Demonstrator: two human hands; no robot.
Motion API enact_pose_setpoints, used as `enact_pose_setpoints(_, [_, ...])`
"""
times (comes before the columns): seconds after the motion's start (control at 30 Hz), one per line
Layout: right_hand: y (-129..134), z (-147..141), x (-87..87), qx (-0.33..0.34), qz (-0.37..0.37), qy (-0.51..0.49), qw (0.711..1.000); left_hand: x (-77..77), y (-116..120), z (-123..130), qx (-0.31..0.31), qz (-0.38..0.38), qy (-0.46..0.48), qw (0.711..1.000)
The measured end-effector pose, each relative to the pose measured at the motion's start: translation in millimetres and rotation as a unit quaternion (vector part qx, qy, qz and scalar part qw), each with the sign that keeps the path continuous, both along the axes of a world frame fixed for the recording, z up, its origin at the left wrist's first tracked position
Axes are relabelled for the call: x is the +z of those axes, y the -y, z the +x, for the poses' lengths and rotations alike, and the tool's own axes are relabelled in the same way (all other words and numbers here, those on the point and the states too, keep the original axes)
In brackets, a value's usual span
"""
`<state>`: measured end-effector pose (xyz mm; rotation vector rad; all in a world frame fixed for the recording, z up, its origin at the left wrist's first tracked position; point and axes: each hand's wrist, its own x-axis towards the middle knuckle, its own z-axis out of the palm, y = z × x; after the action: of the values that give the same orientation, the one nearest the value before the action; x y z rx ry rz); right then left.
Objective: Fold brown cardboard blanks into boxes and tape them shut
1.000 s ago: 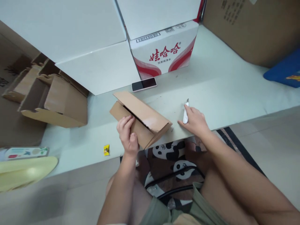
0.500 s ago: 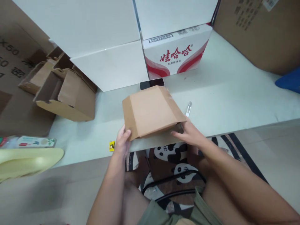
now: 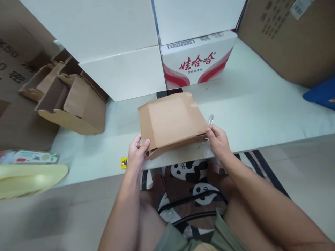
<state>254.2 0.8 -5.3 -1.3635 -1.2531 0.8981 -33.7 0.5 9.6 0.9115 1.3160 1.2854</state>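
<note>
At far L of desk [image 3: 86, 153], catalogued L to R:

1. Lg. brown carton [image 3: 13, 118], printed, partly out of view; contents hidden.
2. Yellow dish [image 3: 39, 174], cut by frame edge; interior seen only in pt.
3. Small printed packet [image 3: 36, 157], just beyond dish.
4. Brown open-top box [image 3: 90, 111], beside lg. carton; inner walls/flap visible, bottom not. Similar open box [image 3: 34, 91] behind; contents n/v.
5. White box [image 3: 131, 78], back of desk, another stacked above; contents n/v.
6. Yellow wrapper [image 3: 124, 162], near front edge, just L of L hand.
7. L hand [image 3: 137, 151]: gripping near-L corner of cardboard box, thumb on top, fingers mostly beneath.
8. Cardboard box [image 3: 174, 120]: between both hands & a bit beyond them, over front pt. of desk. Long axis approx. L–R, R end slightly farther off; broad panel up. Both hands touch it, so neither is nearer. Gap along near side; contents, if any, n/v.
9. Phone [image 3: 170, 92], dark screen, beyond box, partly covered.
10. White/red carton [image 3: 197, 66], behind phone; contents n/v.
11. Pale slim tool [image 3: 211, 118], end only, just past R fingers; held or lying, can't tell.
12. R hand [image 3: 219, 141]: pinching near-R corner of no. 8, thumb on top.
13. Lg. brown carton w/ label [image 3: 285, 42], rear R; contents n/v.
14. Blue item [image 3: 320, 93], far R, cut off.
</note>
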Motion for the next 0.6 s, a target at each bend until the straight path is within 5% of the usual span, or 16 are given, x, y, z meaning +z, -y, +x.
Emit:
enact_pose_setpoints(0.13, [-0.7, 6.0, -2.1, -0.052, -0.007, -0.048, 0.997, -6.8, -7.5, -5.9, 0.032, 0.013, 0.008, 0.999])
enact_pose_setpoints(0.23, [-0.1, 12.0, -3.1, -0.105, 0.027, -0.077, 0.991, -13.4, -15.8, -8.7, 0.058, 0.056, -0.112, 0.99])
enact_pose_setpoints(0.33, [3.1, 17.2, 2.0, -0.102, 0.04, -0.111, 0.988, -19.7, -21.0, -9.3, 0.018, 0.077, -0.21, 0.975])
enact_pose_setpoints(0.6, [9.1, 28.5, 9.4, -0.063, 0.027, -0.162, 0.984, -25.3, -25.0, -18.1, 0.043, 0.077, -0.14, 0.986])
